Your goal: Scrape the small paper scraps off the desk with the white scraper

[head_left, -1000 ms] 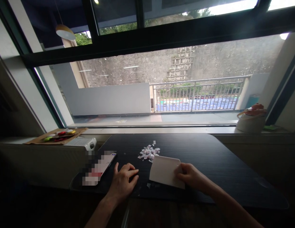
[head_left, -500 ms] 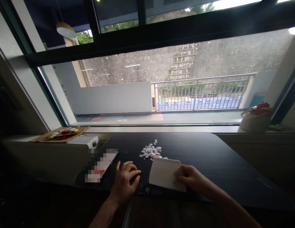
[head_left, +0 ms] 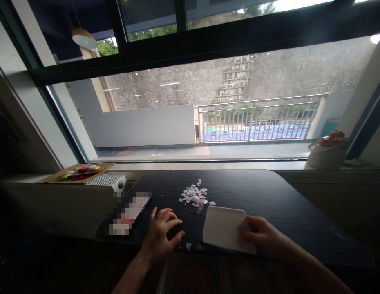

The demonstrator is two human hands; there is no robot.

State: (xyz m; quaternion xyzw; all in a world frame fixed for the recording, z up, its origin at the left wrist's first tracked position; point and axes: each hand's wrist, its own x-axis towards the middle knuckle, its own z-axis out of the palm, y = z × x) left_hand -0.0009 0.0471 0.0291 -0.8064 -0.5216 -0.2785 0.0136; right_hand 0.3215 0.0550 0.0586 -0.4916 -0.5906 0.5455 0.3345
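Observation:
My right hand pinches the right edge of a pale, flat piece of paper or card with rounded top corners. The card is held over the near part of the dark table. Just beyond it lies a loose heap of small torn paper scraps, mostly white with some pinkish ones. My left hand is left of the card, fingers curved and apart, with nothing in them. A single scrap lies by the near edge, close to my left thumb.
A partly blurred-out phone lies left of my left hand. Along the sill stand a white vented box, a brown board with colourful pieces, and, at right, a white pail with reddish contents. A large window rises behind the table.
My right hand has moved the card to the right and slightly nearer, uncovering scraps at the heap's near side. My left thumb has spread a little from the fingers.

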